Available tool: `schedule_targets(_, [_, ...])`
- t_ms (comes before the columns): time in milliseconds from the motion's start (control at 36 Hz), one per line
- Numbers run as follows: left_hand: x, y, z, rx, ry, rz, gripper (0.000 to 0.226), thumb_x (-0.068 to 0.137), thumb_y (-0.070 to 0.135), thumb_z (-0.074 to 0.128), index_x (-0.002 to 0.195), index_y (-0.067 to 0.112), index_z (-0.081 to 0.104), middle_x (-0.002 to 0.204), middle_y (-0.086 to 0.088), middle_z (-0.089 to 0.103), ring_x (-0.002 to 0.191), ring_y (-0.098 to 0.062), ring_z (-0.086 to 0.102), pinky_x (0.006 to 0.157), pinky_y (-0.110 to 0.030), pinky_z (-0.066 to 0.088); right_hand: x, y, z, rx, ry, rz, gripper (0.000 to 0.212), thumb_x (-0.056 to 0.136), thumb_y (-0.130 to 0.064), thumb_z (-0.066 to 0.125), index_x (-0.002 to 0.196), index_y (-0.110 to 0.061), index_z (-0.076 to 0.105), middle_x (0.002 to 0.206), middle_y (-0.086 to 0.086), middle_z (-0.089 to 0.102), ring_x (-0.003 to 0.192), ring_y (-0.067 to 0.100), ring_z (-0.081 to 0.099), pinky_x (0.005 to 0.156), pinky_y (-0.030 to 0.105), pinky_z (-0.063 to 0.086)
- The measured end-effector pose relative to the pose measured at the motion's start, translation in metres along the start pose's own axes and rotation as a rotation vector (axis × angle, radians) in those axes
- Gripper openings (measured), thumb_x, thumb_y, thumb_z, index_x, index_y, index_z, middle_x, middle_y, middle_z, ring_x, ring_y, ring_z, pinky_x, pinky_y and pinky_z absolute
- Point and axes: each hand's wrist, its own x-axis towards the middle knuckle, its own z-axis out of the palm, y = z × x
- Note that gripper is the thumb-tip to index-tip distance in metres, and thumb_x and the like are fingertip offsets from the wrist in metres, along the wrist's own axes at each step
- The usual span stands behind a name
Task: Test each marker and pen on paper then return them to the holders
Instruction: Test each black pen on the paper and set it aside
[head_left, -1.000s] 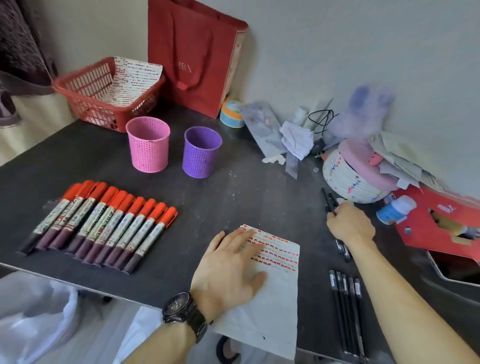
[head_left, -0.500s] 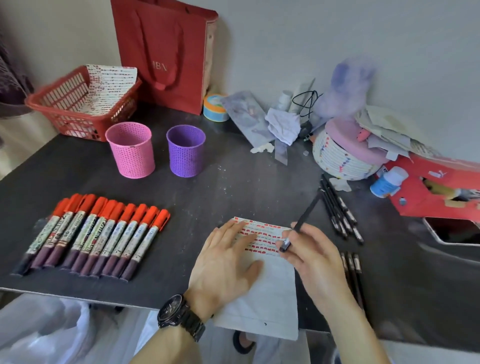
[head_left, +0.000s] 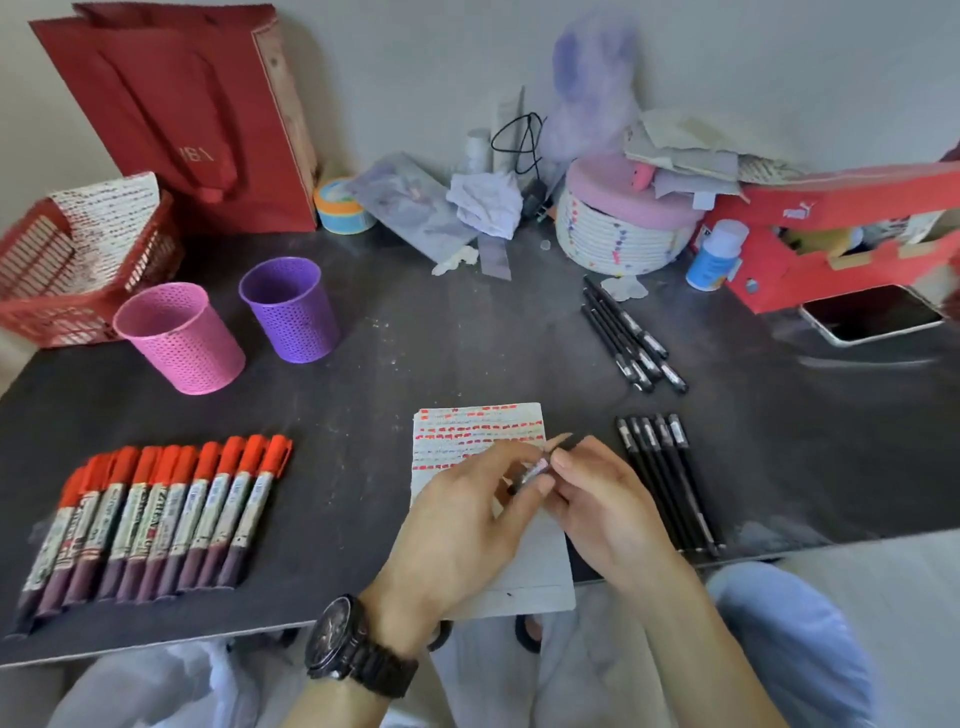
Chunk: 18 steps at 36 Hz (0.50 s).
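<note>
Pen (head_left: 540, 467) sits pinched between both hands over the paper (head_left: 478, 431), its long axis running from 8 to 2 o'clock; left hand (head_left: 462, 525) takes the cap end, right hand (head_left: 602, 499) the barrel.

Both forearms reaching in from below, left hand (head_left: 467, 525) and right hand (head_left: 602, 509) meeting fingertip to fingertip, fingers curled in a shared pinch, watch strapped on the left wrist
</note>
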Motion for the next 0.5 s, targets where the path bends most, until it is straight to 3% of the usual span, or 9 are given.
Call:
schedule_targets(83, [0.001,0.002,0.001,0.009,0.001,0.007,0.019,0.103,0.039,0.050,0.117,0.038,0.062,0.107,0.023,0.068,0.096,-0.001,0.062,0.080,-0.025,0.051,0.001,0.001,-0.001,-0.006,0.003,0.007,0.008,0.086,-0.015,0.067,0.084,-0.015,0.075,0.080,0.006,0.066,0.071,0.014,0.057,0.074,0.027,0.045])
schedule_targets(222, [-0.005,0.001,0.000,0.129,-0.004,-0.022,0.019,0.102,0.045,0.033,0.114,0.038,0.047,0.114,0.022,0.057,0.096,-0.004,0.053,0.072,-0.029,0.047,0.001,0.007,-0.002,-0.046,0.055,-0.041,0.014,0.088,-0.021,0.067,0.082,-0.016,0.079,0.073,0.000,0.063,0.062,0.008,0.054,0.063,0.021,0.044])
schedule_targets(333, [-0.005,0.005,0.005,0.282,0.023,-0.046,0.039,0.098,0.060,0.020,0.093,0.032,0.047,0.092,0.014,0.059,0.079,-0.011,0.054,0.061,-0.034,0.044,0.000,0.011,0.002,-0.134,0.044,-0.065,0.015,0.088,-0.020,0.067,0.084,-0.013,0.080,0.086,0.007,0.071,0.079,0.019,0.060,0.074,0.031,0.045])
schedule_targets(417, [-0.004,0.009,0.010,0.406,0.041,-0.077,0.053,0.095,0.067,0.011,0.080,0.029,0.045,0.070,0.007,0.062,0.064,-0.020,0.058,0.052,-0.030,0.035,0.000,0.012,0.002,-0.125,0.032,-0.093,0.021,0.089,-0.017,0.063,0.074,-0.018,0.077,0.072,0.000,0.067,0.064,0.011,0.053,0.064,0.022,0.044])
schedule_targets(500, [-0.004,0.010,0.014,0.421,0.044,-0.157,0.061,0.090,0.071,0.005,0.071,0.026,0.042,0.064,0.002,0.063,0.061,-0.025,0.061,0.051,-0.030,0.036,0.000,0.012,0.002,-0.106,0.044,-0.102,0.025,0.089,-0.017,0.062,0.068,-0.021,0.074,0.064,-0.006,0.062,0.057,0.006,0.049,0.059,0.018,0.042])
